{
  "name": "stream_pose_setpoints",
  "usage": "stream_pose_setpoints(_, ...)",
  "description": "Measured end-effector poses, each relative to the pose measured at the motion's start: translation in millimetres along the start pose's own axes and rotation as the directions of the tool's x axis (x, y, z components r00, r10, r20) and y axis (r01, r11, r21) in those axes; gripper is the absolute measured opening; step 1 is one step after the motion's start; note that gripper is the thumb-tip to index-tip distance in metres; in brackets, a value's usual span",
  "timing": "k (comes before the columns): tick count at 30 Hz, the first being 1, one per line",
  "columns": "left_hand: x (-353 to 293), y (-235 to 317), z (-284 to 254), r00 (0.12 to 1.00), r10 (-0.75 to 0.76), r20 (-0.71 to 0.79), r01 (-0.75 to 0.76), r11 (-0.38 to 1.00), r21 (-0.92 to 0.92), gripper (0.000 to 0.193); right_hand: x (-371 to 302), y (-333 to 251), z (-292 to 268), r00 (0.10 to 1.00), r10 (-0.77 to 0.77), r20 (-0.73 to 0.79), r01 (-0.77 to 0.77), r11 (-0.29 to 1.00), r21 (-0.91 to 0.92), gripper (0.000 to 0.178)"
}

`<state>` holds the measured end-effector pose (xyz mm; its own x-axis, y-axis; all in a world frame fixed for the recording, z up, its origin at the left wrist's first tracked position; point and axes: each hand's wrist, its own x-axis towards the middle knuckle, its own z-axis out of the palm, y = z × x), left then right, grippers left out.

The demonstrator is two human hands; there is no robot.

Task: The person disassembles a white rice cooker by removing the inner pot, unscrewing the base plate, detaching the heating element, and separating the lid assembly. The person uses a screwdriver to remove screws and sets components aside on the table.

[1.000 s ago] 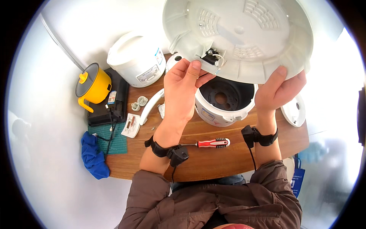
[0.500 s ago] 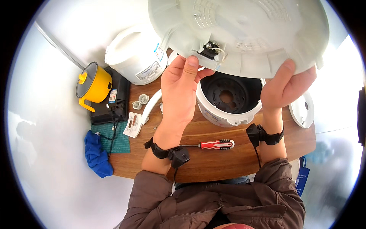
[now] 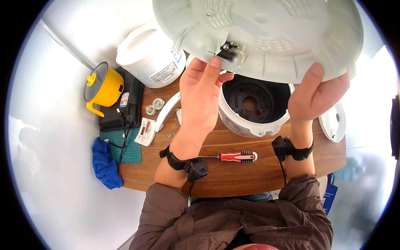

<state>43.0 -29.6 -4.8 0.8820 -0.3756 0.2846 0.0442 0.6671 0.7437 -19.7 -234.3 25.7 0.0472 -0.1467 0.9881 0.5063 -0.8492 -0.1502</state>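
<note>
Both hands hold up a large pale plastic appliance base cover (image 3: 266,25) with vent slots and ribs, tilted above the table. My left hand (image 3: 202,91) grips its near left edge, thumb on top, beside a small black socket (image 3: 229,52) with a short wire. My right hand (image 3: 314,98) pinches the near right edge. Below the cover stands an open white rice cooker body (image 3: 243,127), its dark inside showing a round hole at the bottom. In front of it lies a screwdriver (image 3: 238,156) with a red, white and black handle.
Left on the wooden table (image 3: 229,181) are another white rice cooker (image 3: 152,54), a yellow pot (image 3: 106,85) on a black appliance (image 3: 133,109), a green mat (image 3: 132,151), a blue cloth (image 3: 104,164), a curved white handle (image 3: 168,110) and a small white panel (image 3: 146,131). A white lid piece (image 3: 333,123) lies right.
The base cover has shifted slightly, its left side a bit farther left. Both hands keep their grip on it. The table things appear slightly displaced in the view.
</note>
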Motion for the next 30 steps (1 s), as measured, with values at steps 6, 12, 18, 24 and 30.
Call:
stream_pose_setpoints(6,0,0,-1,1.000,-0.011,-0.009,0.011,0.999,-0.031,0.012,1,-12,-5,0.999,0.021,0.043,-0.016,0.993,-0.113,0.032)
stream_pose_setpoints(12,0,-1,-3,1.000,0.007,0.023,-0.006,1.000,-0.026,0.014,3,-14,-4,0.999,0.018,0.046,-0.013,0.995,-0.099,0.033)
stream_pose_setpoints(18,0,1,2,1.000,0.012,0.027,-0.010,0.999,-0.043,0.016,-13,-7,-1,0.992,0.126,0.021,-0.128,0.984,0.127,0.030)
stream_pose_setpoints(24,0,1,2,1.000,0.014,0.015,-0.013,0.999,-0.048,0.014,0,-4,-14,0.973,0.053,0.224,-0.068,0.996,0.059,0.034)
stream_pose_setpoints(30,1,0,1,1.000,0.012,0.022,-0.011,0.999,-0.049,0.014,-3,-6,5,0.997,0.076,0.028,-0.078,0.994,0.076,0.032)
